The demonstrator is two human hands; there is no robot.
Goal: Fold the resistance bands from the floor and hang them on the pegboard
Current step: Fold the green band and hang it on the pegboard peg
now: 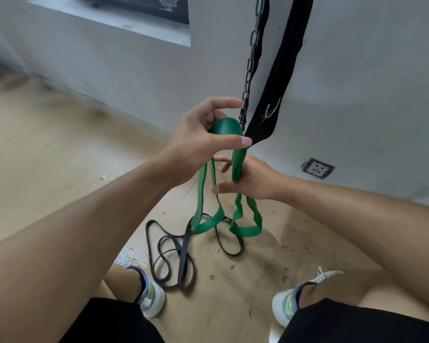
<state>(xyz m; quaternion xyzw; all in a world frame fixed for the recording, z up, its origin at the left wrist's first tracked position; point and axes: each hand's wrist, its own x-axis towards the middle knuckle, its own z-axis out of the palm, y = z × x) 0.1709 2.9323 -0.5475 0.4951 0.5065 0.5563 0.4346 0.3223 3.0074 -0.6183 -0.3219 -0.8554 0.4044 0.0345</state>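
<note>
A green resistance band (203,194) hangs in the air in front of me, its two lower loops dangling just above the floor. My left hand (203,137) holds the band's top fold, fingers curled round it with the thumb stretched out. Lower down, my right hand (245,179) grips one strand of the same band between its fingers. Thin black resistance bands (174,258) lie tangled on the wooden floor between my feet. No pegboard is in view.
A dark chain (252,58) and a black strap (280,78) with a metal ring hang along the grey wall just behind my hands. A wall socket (317,168) sits low on the right. My two shoes (149,288) stand on the littered wooden floor.
</note>
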